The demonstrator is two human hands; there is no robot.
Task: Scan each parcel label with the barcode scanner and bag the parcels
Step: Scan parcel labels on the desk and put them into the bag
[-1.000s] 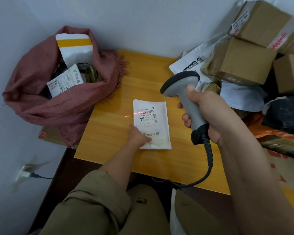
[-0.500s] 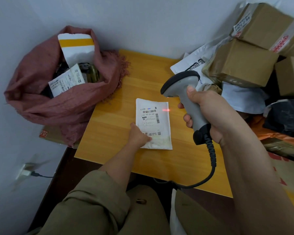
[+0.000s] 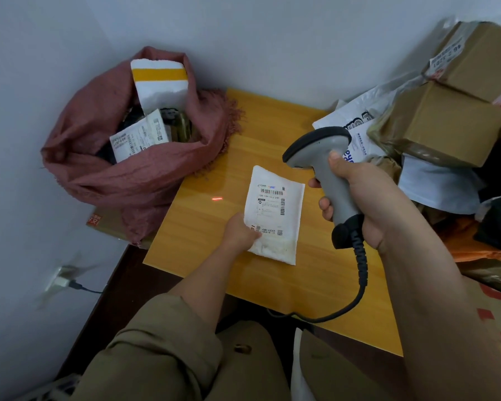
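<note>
— Where is the parcel?
— A flat white parcel lies label-up on the table, its near left corner lifted, barcodes showing.
— And the scanner?
— The grey barcode scanner is held just right of the parcel, head tipped leftward; its red line falls on the wood just left of the parcel.
— The bag?
— The open pinkish bag sits well left of the parcel, labelled packets inside.

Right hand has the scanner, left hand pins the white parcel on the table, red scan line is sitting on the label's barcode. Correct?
Not quite. The head view shows the red scan line on the bare wooden table, left of the white parcel, not on its label's barcode. The rest stands: the right hand grips the barcode scanner, and the left hand holds the parcel's lower left corner.
</note>
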